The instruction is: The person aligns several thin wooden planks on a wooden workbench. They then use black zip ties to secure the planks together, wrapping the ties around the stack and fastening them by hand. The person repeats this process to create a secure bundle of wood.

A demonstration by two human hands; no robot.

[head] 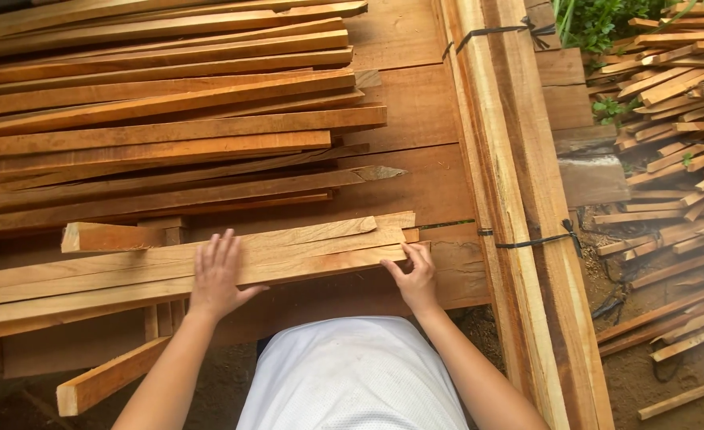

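Your left hand (pixel 216 275) lay flat, fingers spread, on top of the small stack of wooden slats (pixel 288 251) at the near edge of the bench (pixel 415 103). Your right hand (pixel 414 279) was cupped against the stack's right end, fingertips on the end grain; neither hand was closed around anything. The slats looked stiff, dry and fairly light singly, though several together would have carried some weight. Their sawn faces seemed rough rather than slippery, with splinters likely at the edges. Being long and thin, they probably would have sagged or fanned apart if you had gripped them at one end only, so a hold near the middle plus one at the end seemed soundest.

Behind the stack a much larger pile of slats (pixel 153 119) covered the far left of the bench. Along its right edge ran long planks (pixel 519 199) bound with dark straps (pixel 539 239), close to your right elbow. Beyond them, more offcuts (pixel 670 159) were heaped on the ground.
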